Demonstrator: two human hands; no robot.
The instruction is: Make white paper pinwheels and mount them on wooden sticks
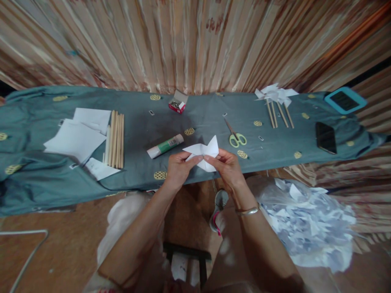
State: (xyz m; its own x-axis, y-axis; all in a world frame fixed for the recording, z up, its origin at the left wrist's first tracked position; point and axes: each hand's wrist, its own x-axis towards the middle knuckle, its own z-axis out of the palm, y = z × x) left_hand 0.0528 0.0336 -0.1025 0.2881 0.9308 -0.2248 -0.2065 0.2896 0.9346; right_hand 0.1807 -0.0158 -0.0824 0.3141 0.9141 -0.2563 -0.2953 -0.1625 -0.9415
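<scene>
Progress: While both hands are busy on one folded paper piece (204, 154), four finished-looking paper pinwheels on sticks (276, 99) already lie at two o'clock on the surface (214, 118), so by my judgement part of the batch is done and this piece is not yet on a stick.
Left to do: a row of bare wooden sticks (115, 139) and a pile of white sheets (77, 136) wait at ten o'clock.
Paper piece: white, creased into pointed flaps, held above the near edge of the surface, at six o'clock from the staple box (177, 101).
Left hand (179, 169): grip closed, pinching the piece's left corner.
Right hand (227, 165): grip closed on the piece's right side.
Nearby: glue stick (165, 146) at ten o'clock of the hands, scissors (235, 136) at one o'clock.
Floor: bag of paper scraps (305, 224) at four o'clock.
</scene>
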